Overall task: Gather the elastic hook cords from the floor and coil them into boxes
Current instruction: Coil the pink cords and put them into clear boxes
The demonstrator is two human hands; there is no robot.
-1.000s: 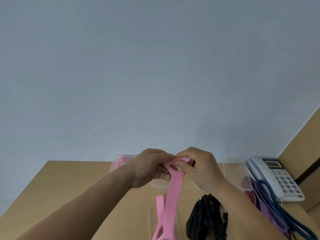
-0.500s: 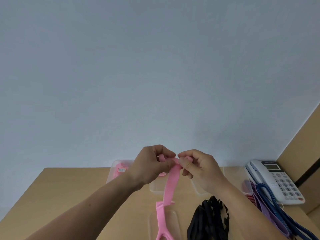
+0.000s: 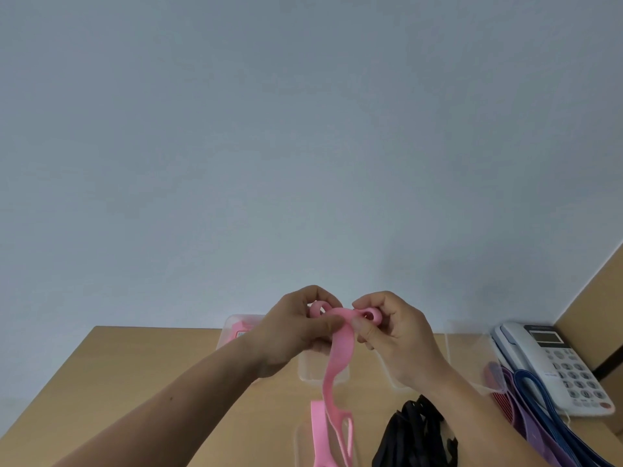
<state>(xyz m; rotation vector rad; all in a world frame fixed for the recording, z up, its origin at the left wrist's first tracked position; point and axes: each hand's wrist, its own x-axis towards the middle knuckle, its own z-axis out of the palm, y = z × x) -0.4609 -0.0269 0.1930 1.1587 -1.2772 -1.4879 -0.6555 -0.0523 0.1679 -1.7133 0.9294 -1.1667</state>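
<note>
Both hands are raised above the far half of the tabletop (image 3: 141, 392), side by side.

The left hand (image 3: 293, 335) has its fingers curled and its thumb pressed across the front of the pink elastic cord (image 3: 338, 358), pinching it near the top. A small pink loop stands just above that thumb, at 12 o'clock.

The right hand (image 3: 397, 342), at 3 o'clock of the left, has its fingers curled and pinches the cord's ringed end between thumb and forefinger. The ring shows at the hand's 10 o'clock.

Between the two hands the cord forms a short arch. From the left thumb it hangs as a flat strap towards 6 o'clock, bends once, and reaches the tabletop at the bottom edge of the view. Its lower part splits into openings there and lies over a low clear tray (image 3: 300, 446).

A clear box (image 3: 312, 372) stands on the tabletop directly behind the hanging strap. A second clear box (image 3: 232, 326), with something pink inside, stands at 9 o'clock of the left hand, partly hidden by it.

A heap of black cords (image 3: 416, 436) lies at 6 o'clock of the right hand, beside the forearm.

A purple band (image 3: 536, 439) and a blue band (image 3: 524, 374) lie at 4 o'clock of the right hand. Both rest against a white telephone (image 3: 546, 352).
</note>
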